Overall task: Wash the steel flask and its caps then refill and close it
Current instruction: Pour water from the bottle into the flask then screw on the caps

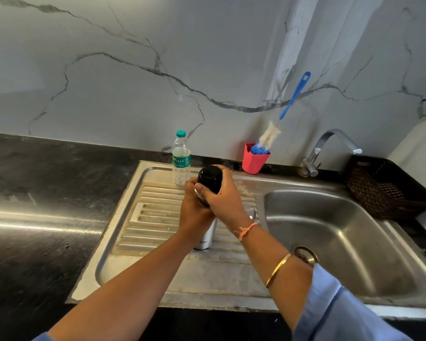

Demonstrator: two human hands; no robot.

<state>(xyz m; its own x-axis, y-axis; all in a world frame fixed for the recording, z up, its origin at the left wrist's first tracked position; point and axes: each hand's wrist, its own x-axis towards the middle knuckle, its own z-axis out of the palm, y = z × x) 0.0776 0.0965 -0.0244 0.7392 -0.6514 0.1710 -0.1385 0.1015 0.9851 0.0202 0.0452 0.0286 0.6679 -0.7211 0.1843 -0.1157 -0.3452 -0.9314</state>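
A steel flask (204, 238) stands upright on the ribbed drainboard (155, 217) of the sink. My left hand (194, 212) grips its body just under the top. My right hand (223, 193) curls round the black inner cap (209, 178) on the flask's mouth. A shiny steel outer cap (251, 212) sits on the drainboard just behind my right wrist, mostly hidden. A clear plastic water bottle (181, 158) with a green cap stands behind the flask at the drainboard's back edge.
The steel sink basin (330, 242) lies to the right, with a tap (330, 148) behind it. A red cup (255, 158) holds a blue-handled bottle brush (293, 99). A dark basket (384, 188) sits far right. Black countertop (47, 205) spreads left.
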